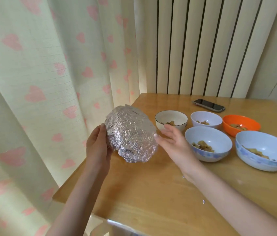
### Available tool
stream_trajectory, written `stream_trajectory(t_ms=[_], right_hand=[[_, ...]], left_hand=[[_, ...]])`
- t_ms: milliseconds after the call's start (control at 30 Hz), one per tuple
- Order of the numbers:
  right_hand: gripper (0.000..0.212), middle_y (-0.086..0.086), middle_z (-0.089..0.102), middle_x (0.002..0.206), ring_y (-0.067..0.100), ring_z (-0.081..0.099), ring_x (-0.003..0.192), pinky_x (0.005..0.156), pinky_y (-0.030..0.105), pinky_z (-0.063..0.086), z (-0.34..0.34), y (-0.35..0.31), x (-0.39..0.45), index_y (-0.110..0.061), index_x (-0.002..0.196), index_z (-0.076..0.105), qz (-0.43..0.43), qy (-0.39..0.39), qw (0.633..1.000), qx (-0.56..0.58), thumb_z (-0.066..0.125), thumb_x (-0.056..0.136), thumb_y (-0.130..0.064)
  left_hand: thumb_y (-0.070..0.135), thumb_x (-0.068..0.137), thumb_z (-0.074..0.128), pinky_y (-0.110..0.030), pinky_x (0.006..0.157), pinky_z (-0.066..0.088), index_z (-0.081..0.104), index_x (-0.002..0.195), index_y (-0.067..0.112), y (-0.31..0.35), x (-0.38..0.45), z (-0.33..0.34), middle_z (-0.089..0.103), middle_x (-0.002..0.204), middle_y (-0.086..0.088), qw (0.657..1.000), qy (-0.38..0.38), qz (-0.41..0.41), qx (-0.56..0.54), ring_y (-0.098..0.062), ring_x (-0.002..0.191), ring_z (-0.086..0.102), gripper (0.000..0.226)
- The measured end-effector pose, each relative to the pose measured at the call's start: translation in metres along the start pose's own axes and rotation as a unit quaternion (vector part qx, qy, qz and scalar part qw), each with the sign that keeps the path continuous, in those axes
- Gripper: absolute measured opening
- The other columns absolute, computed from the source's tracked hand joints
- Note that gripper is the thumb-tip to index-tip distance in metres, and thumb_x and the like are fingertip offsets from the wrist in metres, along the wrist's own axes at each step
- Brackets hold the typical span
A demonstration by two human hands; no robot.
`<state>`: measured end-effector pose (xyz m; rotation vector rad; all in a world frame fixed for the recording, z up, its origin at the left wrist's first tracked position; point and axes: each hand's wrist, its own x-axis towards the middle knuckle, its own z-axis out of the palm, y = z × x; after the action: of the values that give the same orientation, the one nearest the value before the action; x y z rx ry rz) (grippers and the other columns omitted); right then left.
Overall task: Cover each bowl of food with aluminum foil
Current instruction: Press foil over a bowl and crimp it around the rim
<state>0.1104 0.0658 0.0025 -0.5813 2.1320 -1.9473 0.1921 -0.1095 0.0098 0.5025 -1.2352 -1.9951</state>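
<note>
A bowl wrapped in crinkled aluminum foil (131, 133) is held tilted above the table's left edge. My left hand (98, 147) grips its left side from below. My right hand (173, 140) is beside its right rim with fingers spread and straight; the thumb tip touches the foil. Uncovered bowls with brown food stand on the table: a white bowl with a dark rim (171, 119), a small pale bowl (206, 119), an orange bowl (241, 125), a blue-patterned bowl (208, 143) and a larger blue-patterned bowl (267, 150).
The wooden table (151, 193) stands against a heart-print curtain (40, 82) on the left and a ribbed radiator (210, 48) behind. A black phone (208, 105) lies at the far edge. Small foil scraps (203, 201) lie on the near tabletop.
</note>
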Motion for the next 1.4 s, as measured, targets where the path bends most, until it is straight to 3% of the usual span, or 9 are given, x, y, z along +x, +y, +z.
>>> stream_trajectory(t_ms=[100, 233, 400, 500, 567, 800, 933, 1167, 1400], right_hand=[[0.078, -0.006, 0.061, 0.127, 0.015, 0.053, 0.121, 0.109, 0.037, 0.033, 0.005, -0.002, -0.004, -0.017, 0.130, 0.052, 0.136, -0.099, 0.967, 0.193, 0.078, 0.064, -0.049], [0.040, 0.009, 0.071, 0.109, 0.023, 0.067, 0.100, 0.088, 0.041, 0.054, 0.001, -0.003, -0.008, -0.006, 0.117, 0.062, 0.175, -0.092, 0.921, 0.335, 0.071, 0.079, -0.017], [0.020, 0.017, 0.071, 0.090, 0.029, 0.066, 0.078, 0.072, 0.041, 0.053, -0.018, 0.002, -0.023, -0.010, 0.094, 0.069, 0.008, 0.088, 0.994, 0.059, 0.072, 0.083, -0.026], [0.042, 0.013, 0.065, 0.072, 0.028, 0.053, 0.060, 0.055, 0.039, 0.041, -0.040, 0.002, -0.035, -0.003, 0.089, 0.063, -0.043, 0.095, 0.994, 0.031, 0.071, 0.081, -0.043], [0.023, 0.001, 0.070, 0.072, 0.012, 0.060, 0.066, 0.060, 0.028, 0.043, -0.062, 0.001, -0.039, -0.012, 0.085, 0.068, -0.042, 0.133, 0.989, 0.056, 0.064, 0.088, -0.034], [0.026, 0.009, 0.066, 0.080, 0.018, 0.057, 0.076, 0.072, 0.033, 0.042, -0.154, 0.012, -0.029, -0.002, 0.084, 0.065, -0.056, 0.298, 0.952, 0.037, 0.061, 0.092, -0.026], [0.014, -0.001, 0.073, 0.088, 0.015, 0.066, 0.083, 0.077, 0.032, 0.050, -0.170, 0.010, -0.036, -0.016, 0.085, 0.067, -0.048, 0.272, 0.959, 0.058, 0.058, 0.093, -0.024], [0.017, -0.004, 0.074, 0.087, 0.006, 0.068, 0.081, 0.070, 0.017, 0.054, -0.186, 0.003, -0.058, -0.013, 0.097, 0.066, -0.045, 0.253, 0.961, 0.101, 0.058, 0.090, -0.026], [0.016, 0.000, 0.074, 0.080, 0.012, 0.067, 0.076, 0.071, 0.025, 0.052, -0.156, -0.001, -0.064, -0.012, 0.084, 0.071, 0.008, 0.147, 0.988, 0.054, 0.061, 0.090, -0.023]], left_hand=[[0.019, 0.104, 0.041, -0.021, 0.054, 0.052, 0.063, 0.092, 0.012, 0.000, -0.007, -0.001, 0.067, 0.070, 0.002, 0.996, -0.069, -0.045, -0.042, -0.007, 0.059, 0.062, 0.026], [0.030, 0.104, 0.039, -0.022, 0.048, 0.052, 0.063, 0.099, 0.008, -0.003, -0.013, -0.001, 0.068, 0.066, 0.001, 0.990, -0.098, -0.101, -0.027, -0.010, 0.053, 0.063, 0.033], [0.025, 0.072, 0.072, -0.026, 0.050, 0.054, 0.069, 0.099, 0.005, -0.013, -0.021, -0.002, 0.070, 0.068, -0.005, 0.978, -0.132, -0.066, 0.146, -0.015, 0.053, 0.062, 0.034], [0.011, 0.070, 0.077, -0.021, 0.046, 0.048, 0.069, 0.091, 0.013, -0.019, -0.033, 0.011, 0.066, 0.057, -0.001, 0.970, -0.157, -0.034, 0.185, -0.011, 0.046, 0.057, 0.023], [0.010, 0.082, 0.073, -0.021, 0.050, 0.049, 0.067, 0.101, 0.020, -0.025, -0.038, 0.025, 0.061, 0.053, 0.003, 0.957, -0.190, -0.030, 0.215, -0.009, 0.046, 0.055, 0.023], [0.047, 0.098, 0.049, -0.029, 0.045, 0.053, 0.056, 0.104, 0.013, -0.060, -0.042, 0.100, 0.067, 0.080, -0.021, 0.911, -0.241, -0.161, 0.295, -0.024, 0.045, 0.060, 0.035], [0.032, 0.099, 0.048, -0.022, 0.037, 0.043, 0.051, 0.123, 0.004, -0.087, -0.042, 0.132, 0.059, 0.068, -0.010, 0.876, -0.294, -0.155, 0.349, -0.015, 0.035, 0.051, 0.037], [0.006, 0.099, 0.031, -0.022, 0.037, 0.047, 0.055, 0.092, -0.003, -0.079, -0.052, 0.142, 0.059, 0.042, -0.003, 0.890, -0.286, -0.138, 0.328, -0.014, 0.032, 0.054, 0.026], [0.011, 0.101, 0.038, -0.021, 0.040, 0.048, 0.059, 0.091, -0.006, -0.045, -0.078, 0.094, 0.062, 0.052, -0.011, 0.836, -0.346, -0.147, 0.400, -0.014, 0.038, 0.055, 0.029]])
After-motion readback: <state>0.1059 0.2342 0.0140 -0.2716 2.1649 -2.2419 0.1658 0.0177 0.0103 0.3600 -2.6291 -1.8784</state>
